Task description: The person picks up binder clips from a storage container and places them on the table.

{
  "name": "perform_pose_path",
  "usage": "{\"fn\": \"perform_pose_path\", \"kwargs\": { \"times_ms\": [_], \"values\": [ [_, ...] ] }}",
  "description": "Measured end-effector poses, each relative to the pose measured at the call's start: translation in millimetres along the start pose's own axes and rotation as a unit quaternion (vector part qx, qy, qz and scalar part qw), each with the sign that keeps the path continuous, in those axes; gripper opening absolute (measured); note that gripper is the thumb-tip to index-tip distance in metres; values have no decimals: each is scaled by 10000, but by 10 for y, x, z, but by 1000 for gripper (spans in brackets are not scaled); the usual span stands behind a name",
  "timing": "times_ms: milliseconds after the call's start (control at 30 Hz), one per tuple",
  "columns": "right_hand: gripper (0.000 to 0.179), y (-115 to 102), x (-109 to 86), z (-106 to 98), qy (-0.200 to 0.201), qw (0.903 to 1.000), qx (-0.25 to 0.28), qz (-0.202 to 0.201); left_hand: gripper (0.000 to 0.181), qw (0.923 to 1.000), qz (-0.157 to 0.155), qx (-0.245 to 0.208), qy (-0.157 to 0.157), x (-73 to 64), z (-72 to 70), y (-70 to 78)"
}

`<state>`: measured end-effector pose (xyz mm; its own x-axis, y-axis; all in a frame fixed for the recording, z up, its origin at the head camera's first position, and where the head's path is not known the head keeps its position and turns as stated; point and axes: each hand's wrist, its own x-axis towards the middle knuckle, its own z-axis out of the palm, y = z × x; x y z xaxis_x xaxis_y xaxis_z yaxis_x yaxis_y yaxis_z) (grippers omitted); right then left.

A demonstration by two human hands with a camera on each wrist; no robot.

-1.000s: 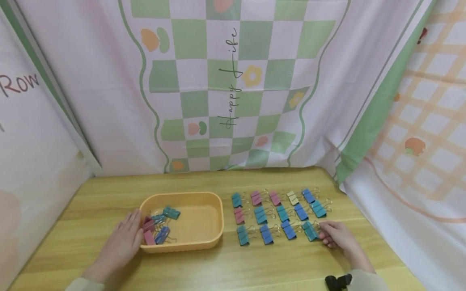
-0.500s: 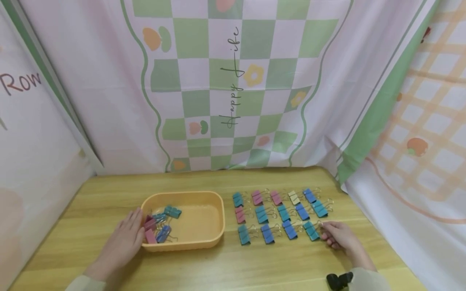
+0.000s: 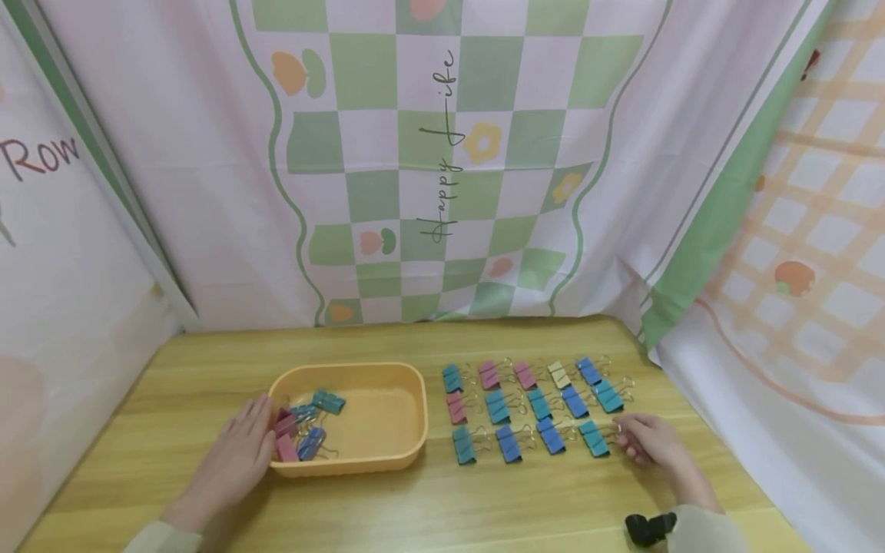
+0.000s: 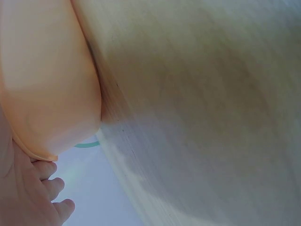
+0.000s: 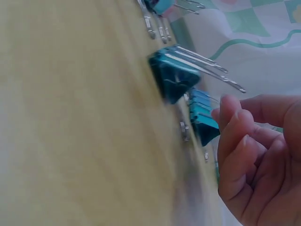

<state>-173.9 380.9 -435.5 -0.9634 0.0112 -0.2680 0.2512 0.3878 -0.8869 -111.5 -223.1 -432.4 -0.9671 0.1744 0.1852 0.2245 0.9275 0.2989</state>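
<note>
A yellow-orange plastic tray stands on the wooden table, with several binder clips inside, among them a blue clip and a pink clip. My left hand rests along the tray's left side, fingers extended at its rim; the left wrist view shows fingertips past the rim. My right hand is just right of a teal binder clip, the last in the front row. In the right wrist view its fingers are loosely curled and hold nothing, close to that clip's wire handles.
Three rows of binder clips lie right of the tray, including a yellow clip and a blue clip, their handles pointing right. A checkered curtain hangs behind the table. A black device sits at the right sleeve.
My right hand has let go of the teal binder clip's handle and drawn a little to the right. The left hand stays at the tray. The view has shifted slightly.
</note>
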Motion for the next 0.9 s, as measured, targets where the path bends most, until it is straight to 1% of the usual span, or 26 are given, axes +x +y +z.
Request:
{"fn": "perform_pose_path", "kwargs": {
  "times_ms": [133,267,400,500,600,733,900],
  "values": [
    [47,-119,1,-68,87,9996,-145,-235,54,10000,8,7,2,-1,5,-5],
    [49,-287,11,-124,226,9966,-494,-616,54,10000,6,10,-3,-1,8,-10],
    [53,-506,26,-136,297,9924,-767,-912,54,10000,-1,11,-5,-1,5,-7],
    [56,-700,31,-110,215,9902,-842,-1094,54,10000,4,5,5,0,1,-1],
    [56,-888,36,-48,120,9874,-911,-1290,54,10000,10,7,13,-1,-1,3],
    [54,-1101,50,89,19,9838,-964,-1514,54,10000,25,-1,16,-1,-1,2],
    [46,-1328,92,317,-203,9825,-652,-1733,54,10000,48,18,30,1,4,-5]
  ]
}}
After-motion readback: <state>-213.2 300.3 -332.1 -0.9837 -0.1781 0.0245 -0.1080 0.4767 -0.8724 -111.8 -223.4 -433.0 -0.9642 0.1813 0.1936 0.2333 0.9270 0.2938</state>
